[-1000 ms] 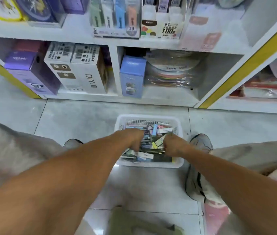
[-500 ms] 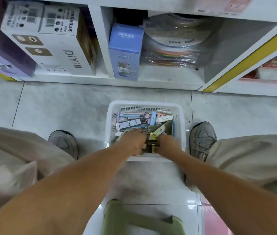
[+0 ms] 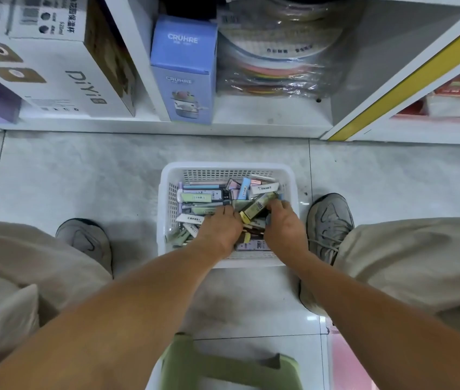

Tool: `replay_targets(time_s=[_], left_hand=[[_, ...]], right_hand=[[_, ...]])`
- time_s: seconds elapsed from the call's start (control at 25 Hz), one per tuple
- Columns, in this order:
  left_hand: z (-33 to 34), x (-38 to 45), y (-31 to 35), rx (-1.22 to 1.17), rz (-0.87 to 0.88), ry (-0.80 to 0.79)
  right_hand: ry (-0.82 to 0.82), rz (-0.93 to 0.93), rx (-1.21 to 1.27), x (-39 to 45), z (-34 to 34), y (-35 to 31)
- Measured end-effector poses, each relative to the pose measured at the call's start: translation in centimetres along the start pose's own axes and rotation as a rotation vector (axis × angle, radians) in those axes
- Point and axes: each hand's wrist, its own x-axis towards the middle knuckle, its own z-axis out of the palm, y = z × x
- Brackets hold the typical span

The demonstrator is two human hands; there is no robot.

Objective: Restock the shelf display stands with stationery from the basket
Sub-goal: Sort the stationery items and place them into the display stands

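Both hands (image 3: 251, 226) grip an olive pack (image 3: 258, 206) in the basket (image 3: 164, 220), angled up-right.

I read "CRUHRE" twice on the blue box (image 3: 183, 68) by the shelf divider, and "DiYi" on the white box (image 3: 63, 71) at the shelf's left end.
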Motion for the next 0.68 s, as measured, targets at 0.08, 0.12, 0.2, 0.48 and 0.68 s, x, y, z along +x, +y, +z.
replay_targets(time_s=[0.08,0.12,0.2,0.48,0.68], left_hand=[[0.2,0.0,-0.1,-0.049,-0.009,0.023],[0.3,0.0,0.0,-0.059,0.002,0.042],[0.9,-0.2,0.0,-0.104,0.029,0.085],[-1.7,0.4,-2.3,-0.318,0.003,-0.020],[-4.6,0.7,-5.2,-0.532,-0.124,-0.060]], right_hand=[[0.002,-0.033,-0.029,-0.3,0.4,0.0],[0.012,-0.034,-0.032,-0.3,0.6,0.0],[0.040,-0.021,-0.017,-0.2,0.7,0.0],[-0.004,0.043,0.094,0.7,0.4,0.3],[0.096,-0.184,0.010,0.5,-0.2,-0.1]])
